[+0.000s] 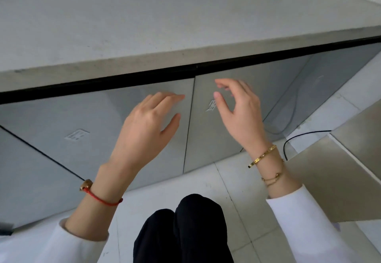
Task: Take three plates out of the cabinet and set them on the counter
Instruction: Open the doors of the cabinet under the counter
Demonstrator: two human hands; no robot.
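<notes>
Below the pale grey counter (pixel 144 15) runs a grey cabinet with two shut doors. The left door (pixel 82 122) and the right door (pixel 208 130) meet at a thin vertical seam. My left hand (pixel 146 122) hovers in front of the left door near the seam, fingers spread, holding nothing. My right hand (pixel 239 110) is raised before the right door, fingers loosely curled and apart, empty. No plates are in view; the inside of the cabinet is hidden behind the doors.
A black strip (pixel 123 81) runs under the counter edge. A steel-faced unit (pixel 329 170) juts in at the right, with a black cable (pixel 288 145) on the white tiled floor (pixel 206 182). My dark-trousered knees (pixel 185 231) are low in the middle.
</notes>
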